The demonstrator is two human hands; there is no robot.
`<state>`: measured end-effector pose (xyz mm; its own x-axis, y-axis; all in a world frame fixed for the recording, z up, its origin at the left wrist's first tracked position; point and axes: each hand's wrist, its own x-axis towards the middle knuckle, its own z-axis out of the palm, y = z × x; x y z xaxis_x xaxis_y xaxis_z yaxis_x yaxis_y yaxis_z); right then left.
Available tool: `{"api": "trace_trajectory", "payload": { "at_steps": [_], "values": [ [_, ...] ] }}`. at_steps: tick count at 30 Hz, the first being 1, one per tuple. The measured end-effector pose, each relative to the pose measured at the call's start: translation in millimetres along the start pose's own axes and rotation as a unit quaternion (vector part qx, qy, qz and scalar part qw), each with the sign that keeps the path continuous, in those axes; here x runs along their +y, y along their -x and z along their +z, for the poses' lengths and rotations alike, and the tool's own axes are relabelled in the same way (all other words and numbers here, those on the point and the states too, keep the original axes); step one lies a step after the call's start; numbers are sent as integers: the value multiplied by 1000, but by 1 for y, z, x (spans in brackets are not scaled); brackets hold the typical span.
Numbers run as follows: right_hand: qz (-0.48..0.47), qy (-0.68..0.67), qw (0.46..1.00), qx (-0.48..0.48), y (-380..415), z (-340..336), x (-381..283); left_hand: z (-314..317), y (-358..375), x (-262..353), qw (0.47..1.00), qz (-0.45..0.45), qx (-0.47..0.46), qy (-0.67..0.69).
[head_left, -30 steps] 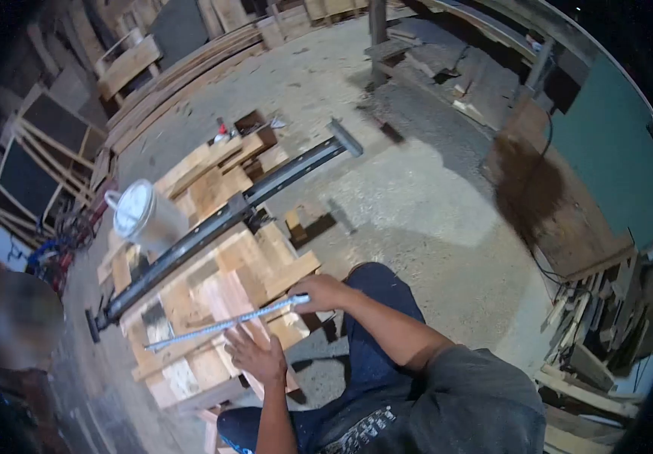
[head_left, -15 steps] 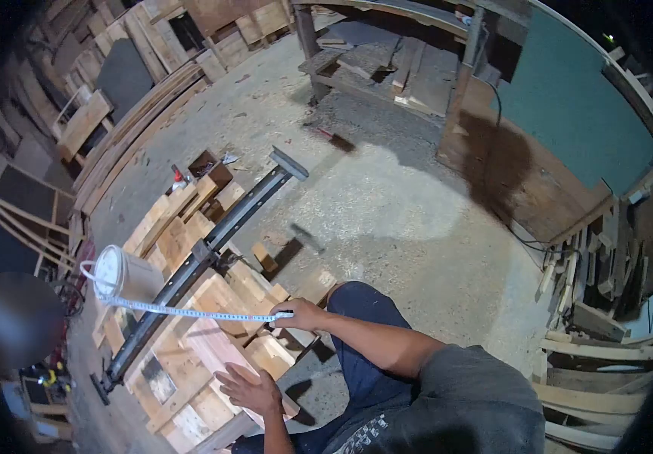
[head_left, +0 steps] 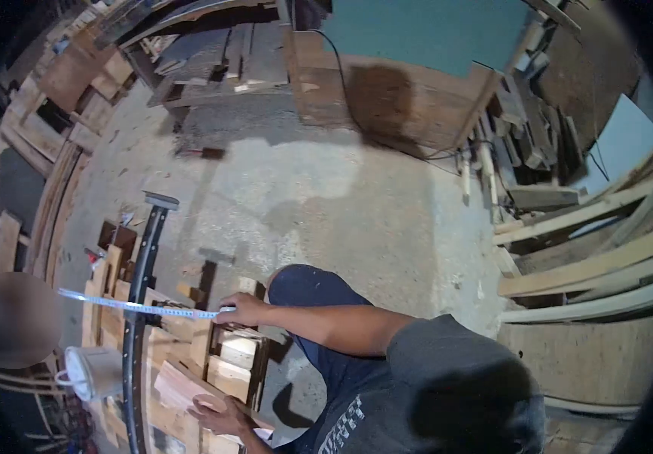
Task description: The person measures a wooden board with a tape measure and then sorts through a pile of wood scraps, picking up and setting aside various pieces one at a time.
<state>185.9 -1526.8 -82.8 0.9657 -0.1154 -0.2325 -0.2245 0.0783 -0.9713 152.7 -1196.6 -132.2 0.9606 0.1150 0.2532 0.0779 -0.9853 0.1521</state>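
My right hand is closed around a tape measure, whose case is mostly hidden by the fingers. Its white blade stretches out to the left, crossing over a long dark metal bar clamp. My left hand rests with spread fingers on a pinkish wooden board. Under that board lies a stack of wooden pieces. A white bucket stands left of the bar, close beside it.
Across the concrete floor is a wooden bench with a green panel. Curved wooden strips and offcuts are piled at right. Long boards lie at left. A blurred round shape shows at the left edge.
The view has swung to the right, shifting the scene leftward. The tape blade now crosses farther up the bar, away from the bucket. My left hand stays on the board.
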Motion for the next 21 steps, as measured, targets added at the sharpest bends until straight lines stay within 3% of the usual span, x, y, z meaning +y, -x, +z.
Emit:
{"api": "trace_trajectory", "payload": {
  "at_steps": [2, 4, 5, 6, 8, 10, 12, 19, 21],
  "values": [
    [21, -14, 1000, 15, 7, -3, 1, 17, -22, -28, 997, 57, 43, 15],
    [-47, -5, 996, 70, -3, -2, 23, 10, -39, -38, 976, 189, 83, 63],
    [-135, 65, 980, 130, -10, 0, 39, 8, -43, -36, 983, 174, 64, 17],
    [-135, 70, 980, 131, -2, 1, 32, 2, -44, -31, 983, 172, 63, 22],
    [-23, -23, 994, 102, 16, -5, 14, -9, -45, -26, 988, 154, -2, -18],
    [-19, -32, 993, 113, 36, 0, -5, 1, -45, -36, 988, 152, 12, -20],
    [5, -125, 987, 105, 52, 4, -22, -2, -44, -32, 987, 158, 18, -32],
    [-41, -114, 989, 89, 111, 24, -87, -2, -42, -33, 987, 152, 7, -59],
    [-48, -103, 990, 87, 126, 29, -111, 0, -41, -35, 981, 172, 75, -39]
  ]
}}
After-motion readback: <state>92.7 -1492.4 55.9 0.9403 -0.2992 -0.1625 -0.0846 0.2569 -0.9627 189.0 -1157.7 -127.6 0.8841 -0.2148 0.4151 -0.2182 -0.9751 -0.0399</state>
